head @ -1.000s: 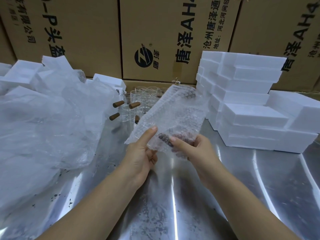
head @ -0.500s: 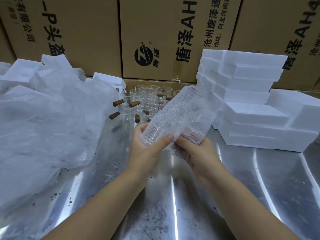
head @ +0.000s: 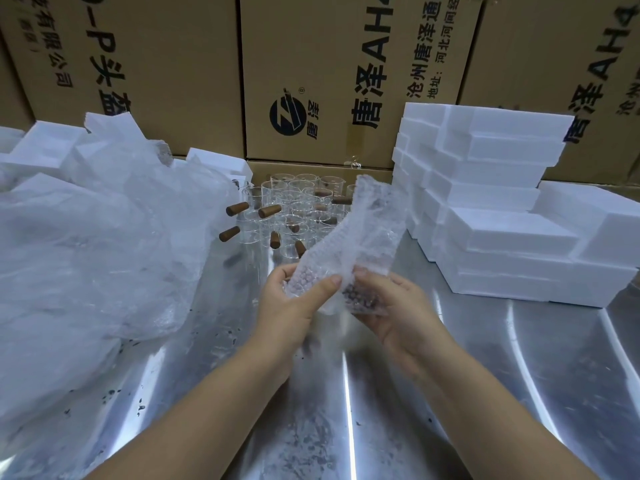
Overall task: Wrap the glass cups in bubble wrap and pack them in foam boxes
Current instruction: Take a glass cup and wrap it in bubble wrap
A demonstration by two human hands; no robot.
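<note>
A sheet of clear bubble wrap [head: 360, 233] is held up above the metal table, rolled into a loose tube that leans away to the upper right. My left hand [head: 294, 306] grips its near left end, thumb laid across the front. My right hand [head: 391, 306] cups the near right end from below. Whether a cup is inside the wrap I cannot tell. Several glass cups [head: 294, 206] with brown wooden handles stand in a cluster behind the wrap. White foam boxes [head: 491, 216] are stacked to the right.
A big heap of crumpled clear plastic [head: 97, 244] covers the table's left side, with more foam pieces [head: 45, 147] behind it. Cardboard cartons [head: 311, 71] form a wall at the back. The shiny metal table [head: 346, 410] lies under my arms.
The flat sheet has been rolled into a narrower tube. My left thumb has come across the front of it, and both hands have drawn closer together.
</note>
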